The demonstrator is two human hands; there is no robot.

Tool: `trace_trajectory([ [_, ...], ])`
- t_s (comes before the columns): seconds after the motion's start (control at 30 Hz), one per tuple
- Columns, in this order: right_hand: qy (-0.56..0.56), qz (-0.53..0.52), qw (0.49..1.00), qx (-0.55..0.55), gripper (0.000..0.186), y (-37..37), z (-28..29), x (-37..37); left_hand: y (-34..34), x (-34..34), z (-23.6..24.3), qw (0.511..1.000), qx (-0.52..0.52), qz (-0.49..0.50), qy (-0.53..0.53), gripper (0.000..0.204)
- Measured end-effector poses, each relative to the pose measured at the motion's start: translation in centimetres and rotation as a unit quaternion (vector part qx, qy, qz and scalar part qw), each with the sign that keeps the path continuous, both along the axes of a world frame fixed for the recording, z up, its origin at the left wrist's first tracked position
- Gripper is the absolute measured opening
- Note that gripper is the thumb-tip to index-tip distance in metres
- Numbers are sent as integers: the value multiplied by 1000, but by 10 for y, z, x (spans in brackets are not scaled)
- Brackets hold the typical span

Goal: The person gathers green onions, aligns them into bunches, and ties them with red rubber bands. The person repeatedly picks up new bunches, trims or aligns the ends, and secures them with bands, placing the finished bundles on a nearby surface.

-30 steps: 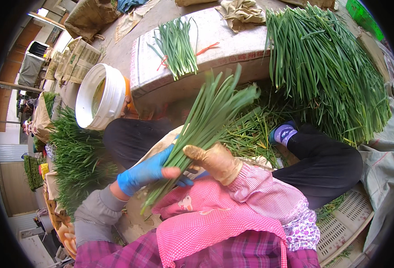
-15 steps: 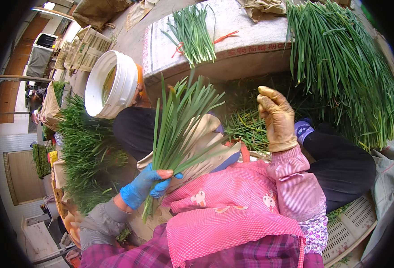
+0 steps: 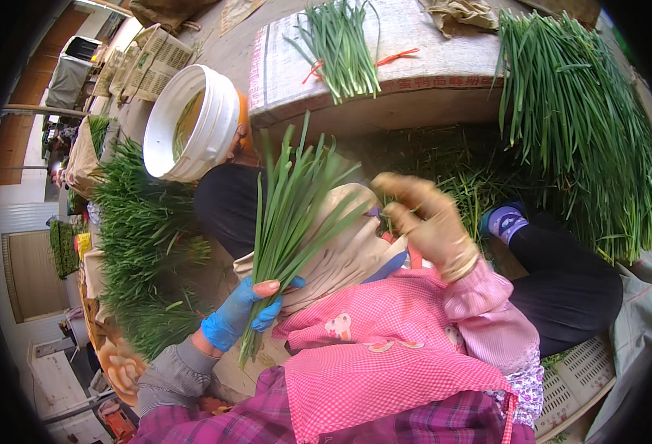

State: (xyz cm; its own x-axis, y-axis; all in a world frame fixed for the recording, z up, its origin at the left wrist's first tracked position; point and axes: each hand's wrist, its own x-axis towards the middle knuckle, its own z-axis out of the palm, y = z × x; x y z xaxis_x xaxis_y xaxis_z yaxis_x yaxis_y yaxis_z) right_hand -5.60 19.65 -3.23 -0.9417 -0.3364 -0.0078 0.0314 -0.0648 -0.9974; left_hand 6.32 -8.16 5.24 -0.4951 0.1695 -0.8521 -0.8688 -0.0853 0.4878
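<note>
Clock positions are read about the centre of the view. The left hand (image 3: 246, 312), blue-gloved with a bare thumb tip, lies at 7 o'clock, closed round a bunch of green leaves (image 3: 285, 214) that fans toward 1 o'clock; the fingers hide the gripped stems. The right hand (image 3: 428, 222), tan-gloved, stands wide at 3 o'clock, thumb parted from fingers, its outline blurred. At 10 o'clock is a white bucket (image 3: 221, 126), contents hard to make out; at 12, a small bundle (image 3: 341, 55) on a pale-covered box (image 3: 444, 59); at 2, a large heap of leaves (image 3: 577, 118); at 4, a slatted crate (image 3: 581, 374), partly hidden by the leg (image 3: 563, 288)
</note>
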Motion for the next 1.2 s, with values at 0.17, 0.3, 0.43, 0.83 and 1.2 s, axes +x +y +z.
trace_trajectory([
  [0.17, 158, -126, 978, 51, 19, 10, 11, -27, -2, 3, -6, 1000, 5, -2, -8, 49],
  [0.3, 250, -49, 958, 128, 22, -8, 21, -32, 0, 3, -10, 1000, -22, -18, -8, 49],
  [0.43, 257, 20, 923, 284, 24, -35, 15, -21, -2, 4, -15, 999, -28, -21, -5, 47],
  [0.83, 4, 155, 958, 241, 28, -74, -2, -23, -6, 8, -23, 1000, -18, -16, 0, 29],
  [1.2, -2, -135, 988, -79, 26, -13, -43, -61, -31, 41, -36, 998, 37, 11, -40, 33],
])
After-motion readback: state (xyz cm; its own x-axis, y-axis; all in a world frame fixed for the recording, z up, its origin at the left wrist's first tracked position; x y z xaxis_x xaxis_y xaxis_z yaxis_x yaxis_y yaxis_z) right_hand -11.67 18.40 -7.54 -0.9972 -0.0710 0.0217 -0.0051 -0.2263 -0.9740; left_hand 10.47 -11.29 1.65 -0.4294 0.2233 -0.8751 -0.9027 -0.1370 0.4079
